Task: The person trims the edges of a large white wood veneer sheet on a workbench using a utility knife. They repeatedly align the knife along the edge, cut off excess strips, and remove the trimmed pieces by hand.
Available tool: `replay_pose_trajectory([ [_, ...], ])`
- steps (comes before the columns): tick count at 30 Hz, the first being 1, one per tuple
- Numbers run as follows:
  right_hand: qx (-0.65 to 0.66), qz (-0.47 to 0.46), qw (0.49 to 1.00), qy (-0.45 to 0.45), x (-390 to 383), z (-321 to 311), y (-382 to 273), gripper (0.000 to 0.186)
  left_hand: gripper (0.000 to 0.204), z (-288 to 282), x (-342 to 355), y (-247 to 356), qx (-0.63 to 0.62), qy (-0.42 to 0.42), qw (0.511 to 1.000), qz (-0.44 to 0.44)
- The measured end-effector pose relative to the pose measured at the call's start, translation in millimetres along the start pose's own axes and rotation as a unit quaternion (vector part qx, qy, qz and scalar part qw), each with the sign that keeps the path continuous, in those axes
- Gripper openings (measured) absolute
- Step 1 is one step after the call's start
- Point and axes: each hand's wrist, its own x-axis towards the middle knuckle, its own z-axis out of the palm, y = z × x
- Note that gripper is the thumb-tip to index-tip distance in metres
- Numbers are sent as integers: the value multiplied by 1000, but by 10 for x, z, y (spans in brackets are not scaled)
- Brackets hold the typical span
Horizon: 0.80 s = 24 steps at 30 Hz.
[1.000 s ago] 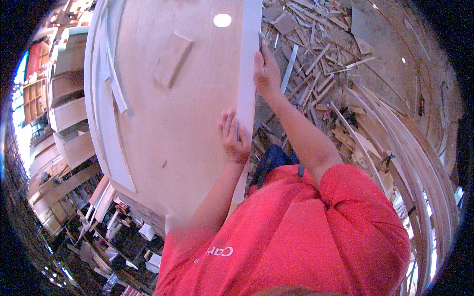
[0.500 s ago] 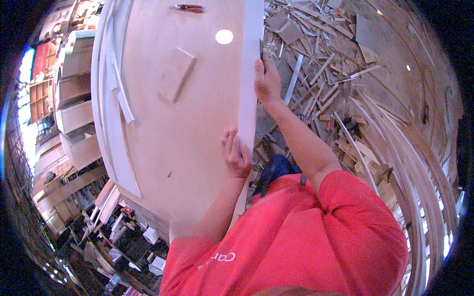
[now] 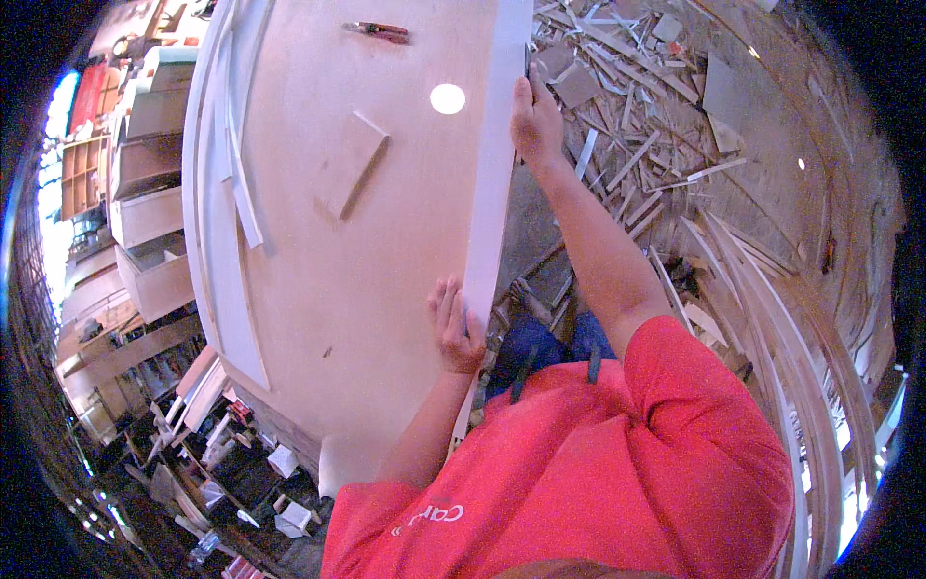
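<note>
A long white strip point(image 3: 490, 207) runs along the right edge of a large pale wooden panel point(image 3: 367, 280). My left hand point(image 3: 455, 328) lies on the strip's near part, fingers stretched out toward the panel. Farther along, my right hand point(image 3: 537, 121) is closed at the strip's outer edge, thumb on the near side. A small dark block point(image 3: 528, 63) shows at its fingertips, mostly hidden by the hand. On the panel are a small rectangular wood piece point(image 3: 352, 164) and a red-and-black hand tool point(image 3: 379, 33), perhaps a cutter.
Thin white strips point(image 3: 241, 198) lie along the panel's left side. Open wooden boxes point(image 3: 154, 207) stand beyond it. Wood offcuts point(image 3: 627, 116) litter the floor at right, near long curved boards point(image 3: 772, 289). More scraps point(image 3: 280, 463) lie at lower left.
My right hand has slid farther away along the strip's outer edge. My left hand stays at about the same place on the strip. The whole view has shifted slightly.
</note>
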Motion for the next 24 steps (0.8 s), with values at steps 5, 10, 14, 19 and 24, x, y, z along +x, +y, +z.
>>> replay_pose_trajectory([
  [5,0,27,999,-37,390,-12,-93,59,42,-37,-6,47,11,-8,1000,-13],
  [10,-4,54,997,-52,806,1,-164,57,43,-42,1,32,9,-8,1000,-7],
  [14,25,27,999,-38,1195,125,-37,54,43,-61,38,62,14,-12,1000,-6],
  [19,41,-60,997,-22,1690,243,91,53,42,-47,-52,3,23,-9,1000,-9],
  [24,23,-70,997,20,2162,236,137,54,43,-76,-83,12,24,-27,999,-24],
])
